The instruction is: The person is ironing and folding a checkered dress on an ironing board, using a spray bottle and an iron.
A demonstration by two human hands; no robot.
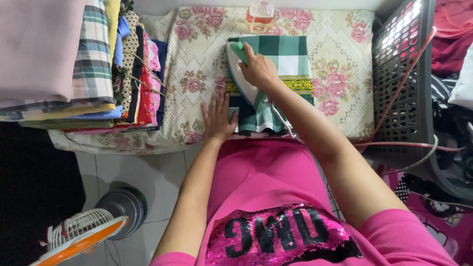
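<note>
A folded green-and-white checked cloth with a yellow patterned band lies on a floral-covered ironing surface. My right hand grips the green handle of a white clothes iron resting on the cloth's left part. My left hand lies flat, fingers spread, on the near left edge of the cloth, pinning it down.
A tall stack of folded clothes stands at the left. A clear spray bottle sits at the far edge. A dark perforated laundry basket with garments is at the right. The iron's cord runs right. A small fan sits on the floor.
</note>
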